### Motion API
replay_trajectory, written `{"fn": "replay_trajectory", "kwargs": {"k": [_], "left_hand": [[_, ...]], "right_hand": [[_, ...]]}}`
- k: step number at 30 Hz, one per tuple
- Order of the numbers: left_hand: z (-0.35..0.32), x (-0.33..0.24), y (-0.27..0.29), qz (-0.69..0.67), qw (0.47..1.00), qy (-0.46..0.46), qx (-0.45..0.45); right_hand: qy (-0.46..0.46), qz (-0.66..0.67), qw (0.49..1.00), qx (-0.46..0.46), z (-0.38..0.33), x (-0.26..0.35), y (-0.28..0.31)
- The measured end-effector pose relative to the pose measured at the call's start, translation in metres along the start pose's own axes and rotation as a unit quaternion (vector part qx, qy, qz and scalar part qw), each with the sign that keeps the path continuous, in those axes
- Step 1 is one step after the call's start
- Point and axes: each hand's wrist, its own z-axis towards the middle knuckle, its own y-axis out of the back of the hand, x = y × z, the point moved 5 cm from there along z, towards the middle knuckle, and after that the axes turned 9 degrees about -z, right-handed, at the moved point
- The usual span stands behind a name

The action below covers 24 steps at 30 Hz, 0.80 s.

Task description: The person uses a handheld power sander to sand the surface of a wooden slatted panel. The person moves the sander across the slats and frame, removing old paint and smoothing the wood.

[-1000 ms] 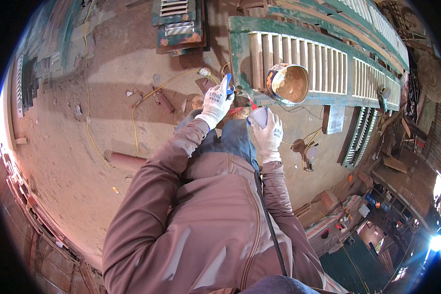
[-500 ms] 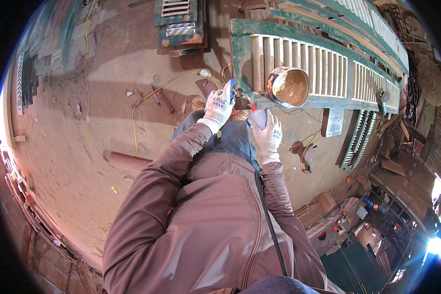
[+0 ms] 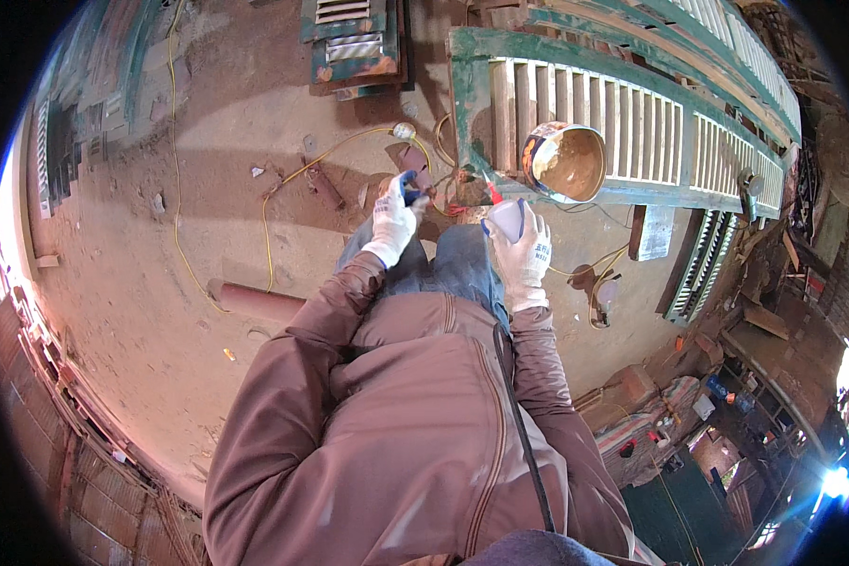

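Note:
My right hand [image 3: 524,253], in a white work glove with blue on the palm side, is wrapped round a pale squeeze bottle [image 3: 506,221]. The bottle's red nozzle [image 3: 494,193] points up toward the near edge of a green-framed louvred shutter [image 3: 590,189]. To the left, above my knees, is my left hand [image 3: 393,219], in a matching glove. Its fingers are curled, and what they hold, if anything, is too small to name. On the shutter's pale slats sits a round tub [image 3: 566,162] with brownish insides, to the far right of the bottle.
More green shutters [image 3: 349,52] are stacked at the far side. A yellow cable [image 3: 321,160] loops across the dirt floor [image 3: 123,283], near a reddish-brown tube [image 3: 255,300]. At right lie a corded tool [image 3: 606,294] and a dark slatted panel [image 3: 698,269].
My left hand has drawn back from the shutter's corner, toward me and to the left. My right hand still holds the bottle and has shifted slightly right in the picture.

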Motion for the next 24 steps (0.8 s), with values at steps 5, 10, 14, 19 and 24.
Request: {"fn": "replay_trajectory", "kwargs": {"k": [5, 10, 14, 19, 24], "left_hand": [[0.003, -0.011, -0.001, -0.127, 0.99, 0.041, -0.036], [0.002, -0.024, -0.005, -0.219, 0.972, 0.089, 0.002], [0.004, -0.043, -0.007, -0.236, 0.964, 0.117, 0.027], [0.005, -0.041, -0.003, -0.166, 0.984, 0.066, -0.002], [0.017, -0.041, 0.008, -0.117, 0.991, 0.037, -0.045]], "right_hand": [[0.013, 0.015, 1.0, -0.008, -0.007, -0.002, -0.001], [-0.014, 0.004, 1.0, 0.013, -0.015, -0.004, 0.001], [-0.006, 0.017, 1.0, -0.022, -0.023, -0.004, 0.005], [-0.032, 0.028, 0.999, -0.01, -0.038, -0.005, 0.014], [-0.052, 0.025, 0.998, -0.019, -0.049, -0.012, 0.016]]}}
